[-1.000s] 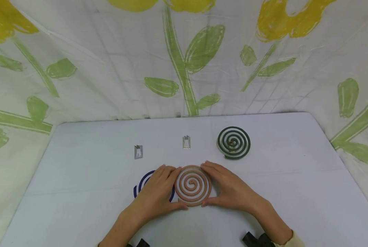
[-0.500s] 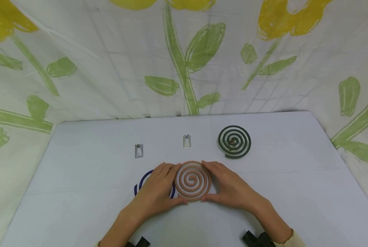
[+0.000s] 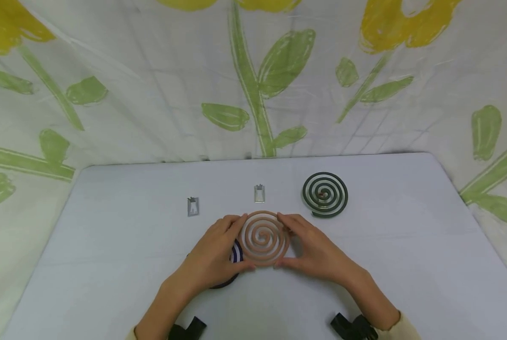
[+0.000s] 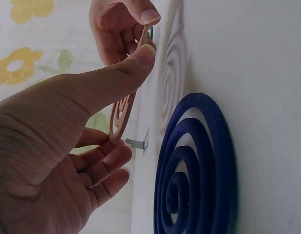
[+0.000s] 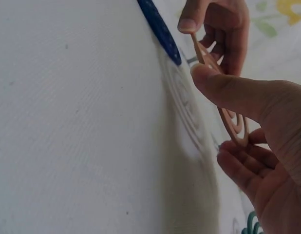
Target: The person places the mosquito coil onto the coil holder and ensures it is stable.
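Low, left of centre, the blue coil lies on the tabletop, partly behind our left hand. At mid-frame that and our right hand pinch the round brown coil clear of the surface, spiral face up; the left wrist view shows it edge-on, slanting upper right to lower left. Beyond lie two clips and the green coil.

From above, the head view faces the table's far edge. Close, low wrist views share the brown coil.
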`<control>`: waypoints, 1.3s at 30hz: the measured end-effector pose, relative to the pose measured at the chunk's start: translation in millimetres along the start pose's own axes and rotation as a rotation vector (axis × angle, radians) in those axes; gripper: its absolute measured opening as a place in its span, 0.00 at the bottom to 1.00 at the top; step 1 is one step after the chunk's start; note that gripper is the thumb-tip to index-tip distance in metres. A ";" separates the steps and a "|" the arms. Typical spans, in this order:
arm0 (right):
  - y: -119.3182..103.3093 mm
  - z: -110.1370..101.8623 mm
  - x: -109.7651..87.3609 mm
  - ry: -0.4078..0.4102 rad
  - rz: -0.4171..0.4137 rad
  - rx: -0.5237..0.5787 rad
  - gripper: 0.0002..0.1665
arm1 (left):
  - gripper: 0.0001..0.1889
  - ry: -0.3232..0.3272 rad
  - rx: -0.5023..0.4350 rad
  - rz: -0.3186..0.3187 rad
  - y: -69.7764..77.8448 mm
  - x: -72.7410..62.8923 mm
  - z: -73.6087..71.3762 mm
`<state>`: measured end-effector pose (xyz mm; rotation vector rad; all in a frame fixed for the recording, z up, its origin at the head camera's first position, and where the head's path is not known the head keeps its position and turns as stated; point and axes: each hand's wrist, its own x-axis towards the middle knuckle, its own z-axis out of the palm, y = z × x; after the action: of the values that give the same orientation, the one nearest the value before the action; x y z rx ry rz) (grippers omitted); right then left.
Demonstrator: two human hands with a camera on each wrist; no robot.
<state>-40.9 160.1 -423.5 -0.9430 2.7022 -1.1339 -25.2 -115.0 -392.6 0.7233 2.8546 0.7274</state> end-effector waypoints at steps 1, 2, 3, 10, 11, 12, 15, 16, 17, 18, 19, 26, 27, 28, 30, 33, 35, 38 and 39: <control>0.2 -0.1 1.0 0.003 -0.007 0.022 0.61 | 0.56 -0.001 -0.010 -0.003 0.2 0.6 -1.2; 0.3 -0.2 2.0 0.005 -0.011 0.048 0.61 | 0.56 -0.001 -0.018 -0.005 0.4 1.4 -2.1; 0.1 -0.5 3.0 0.007 -0.010 0.068 0.61 | 0.56 0.000 -0.026 -0.005 0.7 2.3 -2.8; -2.8 -2.0 10.5 0.002 0.034 0.129 0.61 | 0.55 0.007 -0.080 -0.015 0.7 8.1 -5.8; -3.4 -2.4 11.7 0.000 0.042 0.128 0.61 | 0.55 0.006 -0.083 -0.020 0.6 8.9 -6.1; -4.1 -3.1 13.0 -0.002 0.049 0.128 0.61 | 0.55 0.003 -0.086 -0.027 0.8 9.5 -6.5; -4.9 -5.3 16.3 -0.011 0.074 0.143 0.61 | 0.55 0.002 -0.094 -0.050 2.1 12.5 -7.1; -4.9 -6.3 16.9 -0.012 0.084 0.150 0.60 | 0.54 0.001 -0.101 -0.058 2.9 14.0 -7.1; -4.5 -7.5 16.6 -0.011 0.101 0.161 0.60 | 0.54 -0.003 -0.111 -0.064 3.9 16.0 -6.7; -4.0 -9.0 15.7 -0.006 0.117 0.169 0.60 | 0.54 -0.009 -0.122 -0.067 5.2 18.5 -6.1; -3.2 -10.3 14.4 0.001 0.133 0.172 0.59 | 0.54 -0.016 -0.137 -0.069 6.5 21.1 -5.3; 1.5 -15.3 15.9 0.023 0.149 0.187 0.56 | 0.55 -0.043 -0.258 -0.130 9.0 37.0 -3.3; 1.6 -15.4 18.3 0.024 0.148 0.190 0.57 | 0.55 -0.046 -0.278 -0.147 8.0 38.4 -4.1; 1.6 -15.4 20.7 0.026 0.148 0.183 0.57 | 0.55 -0.044 -0.295 -0.161 6.4 39.6 -4.6; 1.7 -15.4 26.7 0.034 0.144 0.177 0.57 | 0.53 -0.030 -0.331 -0.182 3.2 42.3 -6.9; 1.4 -14.8 36.3 0.036 0.134 0.181 0.57 | 0.51 -0.015 -0.367 -0.209 -3.1 45.4 -10.7; 2.5 -14.1 42.0 0.038 0.122 0.188 0.57 | 0.49 -0.009 -0.398 -0.225 -6.9 47.7 -13.0; 3.4 -14.9 47.3 0.025 0.136 0.190 0.58 | 0.47 -0.007 -0.445 -0.250 -10.7 51.2 -14.6; 4.0 -15.7 48.2 0.019 0.143 0.198 0.58 | 0.46 -0.001 -0.467 -0.252 -11.4 52.3 -14.4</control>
<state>-86.5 145.1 -406.6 -0.7024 2.5632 -1.3542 -79.1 -105.2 -384.7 0.2902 2.5497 1.2764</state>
